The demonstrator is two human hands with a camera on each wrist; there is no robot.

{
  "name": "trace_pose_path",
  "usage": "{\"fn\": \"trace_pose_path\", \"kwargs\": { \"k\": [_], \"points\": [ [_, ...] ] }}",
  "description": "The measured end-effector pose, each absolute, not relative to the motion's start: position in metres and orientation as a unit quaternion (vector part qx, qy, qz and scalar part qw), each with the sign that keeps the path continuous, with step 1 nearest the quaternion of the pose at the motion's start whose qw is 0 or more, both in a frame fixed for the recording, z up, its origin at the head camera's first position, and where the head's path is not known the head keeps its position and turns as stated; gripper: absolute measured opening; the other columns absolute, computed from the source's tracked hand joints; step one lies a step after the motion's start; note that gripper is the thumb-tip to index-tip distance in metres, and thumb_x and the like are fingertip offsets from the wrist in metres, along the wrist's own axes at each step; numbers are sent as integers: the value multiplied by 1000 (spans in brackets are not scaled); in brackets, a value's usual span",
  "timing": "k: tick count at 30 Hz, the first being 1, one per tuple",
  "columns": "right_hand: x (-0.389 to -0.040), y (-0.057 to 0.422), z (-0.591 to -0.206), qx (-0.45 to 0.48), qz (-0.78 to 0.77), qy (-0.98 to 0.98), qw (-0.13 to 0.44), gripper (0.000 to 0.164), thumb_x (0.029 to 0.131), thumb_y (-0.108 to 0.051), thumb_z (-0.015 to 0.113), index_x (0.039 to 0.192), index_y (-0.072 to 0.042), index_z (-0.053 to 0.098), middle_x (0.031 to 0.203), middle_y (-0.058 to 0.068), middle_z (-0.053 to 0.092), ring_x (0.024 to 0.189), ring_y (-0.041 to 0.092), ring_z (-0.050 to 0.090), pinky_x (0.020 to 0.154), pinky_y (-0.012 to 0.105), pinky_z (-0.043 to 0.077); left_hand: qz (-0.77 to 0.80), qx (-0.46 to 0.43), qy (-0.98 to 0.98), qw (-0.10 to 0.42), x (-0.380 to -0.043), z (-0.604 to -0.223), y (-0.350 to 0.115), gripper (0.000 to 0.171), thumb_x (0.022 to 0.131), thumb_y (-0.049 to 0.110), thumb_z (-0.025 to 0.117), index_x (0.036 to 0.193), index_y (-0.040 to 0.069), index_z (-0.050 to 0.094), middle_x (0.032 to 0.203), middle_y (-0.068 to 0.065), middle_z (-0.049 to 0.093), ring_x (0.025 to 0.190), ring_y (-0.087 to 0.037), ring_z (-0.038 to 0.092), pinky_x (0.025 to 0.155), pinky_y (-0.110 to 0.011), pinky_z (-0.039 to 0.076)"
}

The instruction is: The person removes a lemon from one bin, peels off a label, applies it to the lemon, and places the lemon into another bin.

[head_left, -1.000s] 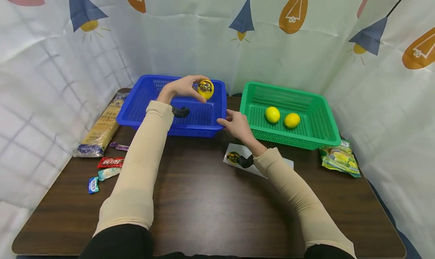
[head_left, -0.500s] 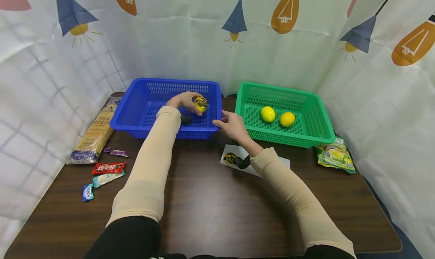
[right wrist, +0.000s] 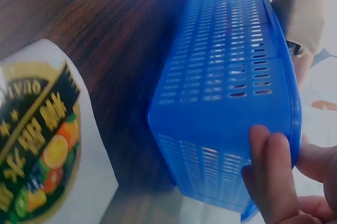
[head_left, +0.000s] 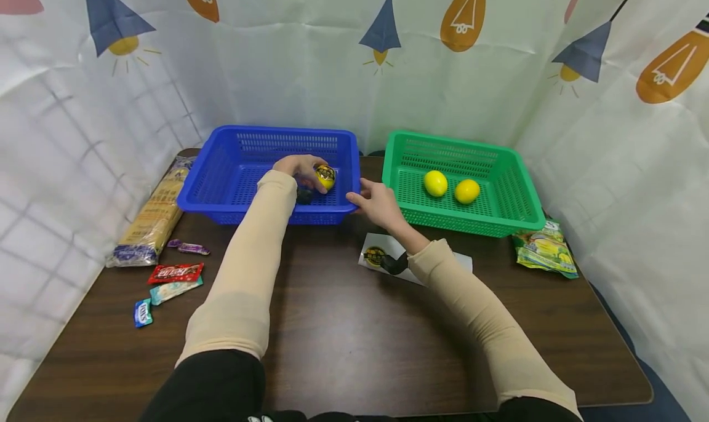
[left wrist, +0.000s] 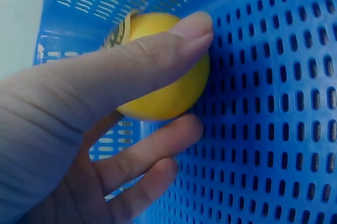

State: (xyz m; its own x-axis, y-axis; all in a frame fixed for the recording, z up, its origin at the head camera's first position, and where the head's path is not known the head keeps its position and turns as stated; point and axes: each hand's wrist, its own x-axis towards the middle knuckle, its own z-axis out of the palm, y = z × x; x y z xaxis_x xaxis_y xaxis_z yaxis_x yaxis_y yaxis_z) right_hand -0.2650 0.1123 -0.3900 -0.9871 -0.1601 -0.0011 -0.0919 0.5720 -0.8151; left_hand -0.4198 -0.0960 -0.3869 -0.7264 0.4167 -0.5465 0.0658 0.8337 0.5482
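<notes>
My left hand (head_left: 301, 171) reaches down into the blue basket (head_left: 221, 208) and holds a lemon (head_left: 327, 175) near its right end. In the left wrist view the thumb lies across the lemon (left wrist: 176, 92), close over the slotted basket floor; a black-and-gold sticker shows on its far side. With the right hand (head_left: 382, 205) I grip the blue basket's front right corner. The right wrist view shows its fingers (right wrist: 279, 174) against the outer wall and the thumb over the rim.
Right of the blue basket stands a green basket (head_left: 465, 226) holding two lemons (head_left: 436, 183). A white sticker sheet (head_left: 382, 251) lies below the right wrist. Small wrapped candies (head_left: 176, 273) and a long yellow packet (head_left: 155, 216) are at left, a green-yellow bag (head_left: 545, 250) at right.
The left hand has lowered the lemon from above the blue basket's back right part down into it. The right hand has kept its hold on the corner. The head view has shifted slightly.
</notes>
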Motion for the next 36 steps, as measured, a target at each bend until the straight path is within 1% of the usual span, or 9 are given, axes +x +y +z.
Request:
{"fn": "trace_pose_path", "kwargs": {
  "k": [5, 8, 12, 15, 19, 22, 28, 33, 36],
  "points": [
    [-260, 119, -389, -75, -467, 880, 53, 68, 100, -35, 59, 153, -2, 34, 119, 20, 72, 90, 31, 76, 81, 35, 62, 250, 124, 897, 343, -412, -372, -101, 101, 86, 30, 78, 161, 16, 12, 165, -15, 22, 130, -32, 52, 116, -45, 42],
    [-254, 126, -386, -77, -460, 882, 63, 67, 100, -37, 59, 153, -4, 36, 121, 19, 72, 89, 29, 77, 83, 35, 62, 225, 131, 913, 314, -407, -358, -109, 97, 90, 34, 74, 161, 13, 11, 168, -15, 15, 134, -37, 50, 116, -48, 41],
    [-244, 140, -375, -83, -437, 894, 62, 64, 98, -39, 61, 150, -7, 43, 125, 18, 70, 84, 24, 77, 82, 38, 62, 138, 166, 952, 218, -395, -334, -117, 83, 94, 47, 64, 157, 11, 26, 158, -18, 37, 132, -40, 51, 112, -56, 42],
    [-237, 153, -368, -84, -441, 890, 75, 56, 97, -37, 63, 144, -10, 51, 126, 17, 70, 85, 28, 77, 81, 43, 62, 109, 198, 964, 137, -382, -318, -116, 73, 95, 53, 60, 152, 12, 39, 145, -17, 54, 129, -39, 52, 108, -59, 43],
    [-225, 168, -369, -106, -443, 885, 93, 46, 96, -36, 65, 136, -14, 58, 120, 15, 71, 89, 36, 75, 80, 49, 62, 172, 269, 946, 54, -354, -312, -111, 56, 97, 45, 60, 141, 12, 54, 126, -14, 68, 114, -33, 63, 99, -53, 51],
    [-214, 176, -376, -139, -428, 888, 94, 43, 96, -35, 65, 133, -14, 61, 115, 16, 73, 88, 37, 75, 77, 51, 62, 254, 325, 911, 21, -326, -316, -107, 41, 97, 38, 63, 130, 13, 64, 113, -11, 74, 99, -27, 69, 90, -45, 56],
    [-195, 184, -390, -192, -392, 894, 97, 35, 97, -31, 64, 126, -11, 65, 104, 15, 76, 76, 32, 74, 65, 37, 62, 360, 389, 847, 36, -280, -336, -96, 26, 97, 32, 64, 118, 16, 70, 97, -6, 76, 83, -21, 71, 73, -34, 57],
    [-182, 191, -403, -218, -382, 892, 102, 32, 96, -28, 66, 121, -9, 68, 98, 12, 77, 69, 23, 73, 59, 26, 58, 395, 393, 825, 98, -251, -369, -87, 25, 98, 29, 63, 117, 14, 69, 97, -7, 76, 82, -25, 72, 65, -27, 57],
    [-177, 200, -409, -226, -380, 889, 119, 31, 96, -29, 66, 120, -8, 69, 95, 12, 77, 70, 19, 73, 59, 24, 59, 418, 374, 815, 145, -237, -391, -80, 24, 98, 26, 64, 117, 12, 68, 100, -13, 76, 85, -30, 73, 68, -31, 60]
  ]
}}
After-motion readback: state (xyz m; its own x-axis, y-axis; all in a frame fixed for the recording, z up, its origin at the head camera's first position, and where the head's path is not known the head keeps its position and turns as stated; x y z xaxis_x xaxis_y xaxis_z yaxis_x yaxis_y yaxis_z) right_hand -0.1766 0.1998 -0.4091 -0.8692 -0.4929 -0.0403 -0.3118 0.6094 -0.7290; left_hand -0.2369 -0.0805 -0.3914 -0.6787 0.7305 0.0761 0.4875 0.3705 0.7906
